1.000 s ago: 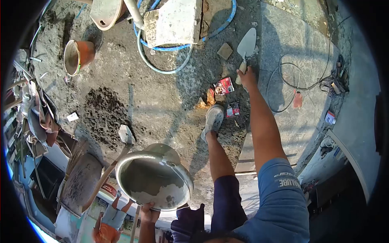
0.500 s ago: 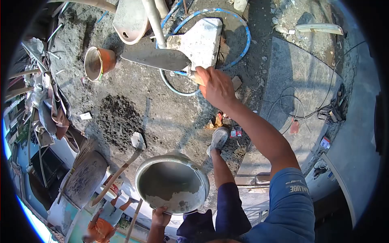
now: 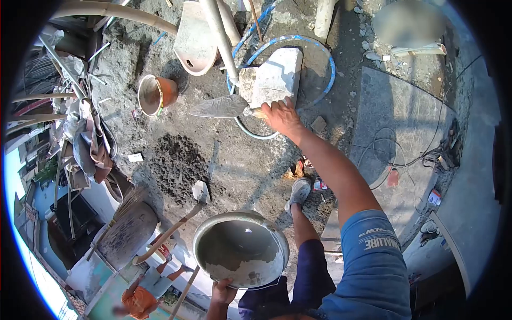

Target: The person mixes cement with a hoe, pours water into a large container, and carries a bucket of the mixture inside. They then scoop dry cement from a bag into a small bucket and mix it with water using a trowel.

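- Right hand [image 3: 282, 118]: closed round handle of trowel [image 3: 218, 106].
- Change: trowel has swung across from the slab [image 3: 402, 101] side; blade now points toward bucket [image 3: 169, 92], well apart from basin [image 3: 199, 242].
- Left hand [image 3: 224, 292]: clasps basin rim.
- Basin: grey, wet-looking material; depth unclear.
- Bucket: grey inside; contents unclear.
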Motion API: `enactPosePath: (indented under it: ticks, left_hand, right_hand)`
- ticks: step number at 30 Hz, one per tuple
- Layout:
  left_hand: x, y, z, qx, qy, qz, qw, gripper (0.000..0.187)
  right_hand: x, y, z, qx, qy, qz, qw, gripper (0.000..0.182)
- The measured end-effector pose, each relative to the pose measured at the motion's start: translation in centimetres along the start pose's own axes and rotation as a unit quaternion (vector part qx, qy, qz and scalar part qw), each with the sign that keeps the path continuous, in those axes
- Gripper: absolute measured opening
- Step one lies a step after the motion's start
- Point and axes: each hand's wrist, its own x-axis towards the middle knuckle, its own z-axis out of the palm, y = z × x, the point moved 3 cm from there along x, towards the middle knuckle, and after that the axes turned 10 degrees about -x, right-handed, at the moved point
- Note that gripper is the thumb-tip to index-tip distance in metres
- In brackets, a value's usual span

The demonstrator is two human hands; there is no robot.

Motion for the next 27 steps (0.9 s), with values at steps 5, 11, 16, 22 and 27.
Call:
enactPosePath:
  ticks: [5,11,16,22,27]
  left_hand:
    - [-1.9,-0.3,0.3,0.02,-0.012,-0.007,1.0,0.063]
    - [-5.5,0.6,5.2,0.037,-0.116,0.002,0.993,0.064]
    - [-10.3,2.1,9.9,0.079,-0.203,0.001,0.976,0.061]
    - [-14.5,2.9,21.2,0.24,-0.349,-0.038,0.905,0.053]
    - [-13.0,1.6,32.1,0.365,-0.41,-0.026,0.836,0.053]
  right_hand:
    - [-2.3,5.4,4.9,-0.067,-0.165,0.302,0.936,0.024]
    - [-17.4,6.5,-14.2,0.303,0.088,0.181,0.932,0.054]
    - [-38.0,5.3,-37.7,0.635,0.027,0.263,0.726,0.047]
    - [-59.3,3.4,-43.4,0.554,0.223,0.467,0.653,0.034]
    - [-75.8,-6.2,-42.3,0.375,0.108,0.622,0.678,0.055]
